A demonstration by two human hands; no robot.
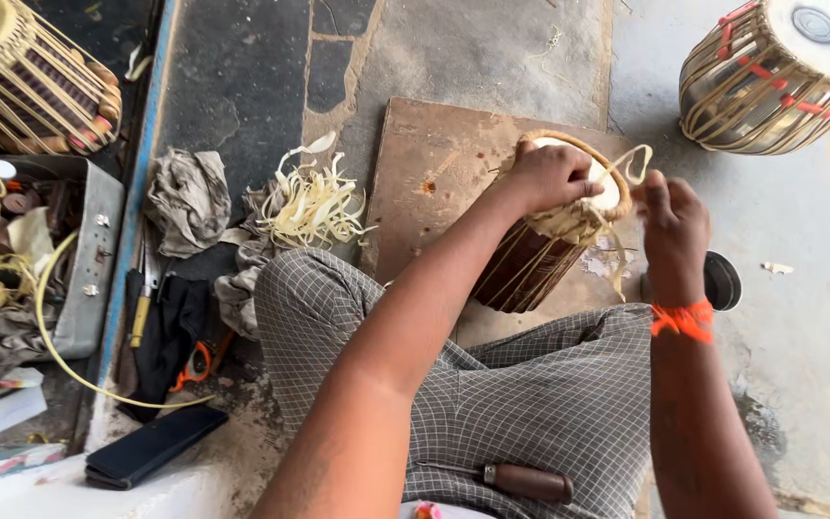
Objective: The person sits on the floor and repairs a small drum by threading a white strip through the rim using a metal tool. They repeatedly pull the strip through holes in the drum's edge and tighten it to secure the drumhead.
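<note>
My left hand (549, 176) is clamped over the top rim of the small drum (540, 255), fingers curled down onto the pale skin, & that grip seems key: keep it pressing so the head doesn't shift while the lacing gets tightened. My right hand (670, 221) is closed on a pale strap (626, 165) that loops up off the rim; I'd judge a steady pull, away from the left hand, works better than a jerk, w/ the strap kept flat. The drum sits tilted on the brown board (425, 183), just in front of my checked-cloth knee, directly under the left hand & touching it, w/ the right hand just beside its right edge. A round dark tin (722, 281) lies behind the right wrist. A wooden-handled tool (521, 481) rests on my lap. Left of the board: a heap of pale strap offcuts (314, 204) & a grey rag (187, 197). Another drum (775, 72) stands well apart, top right.
</note>
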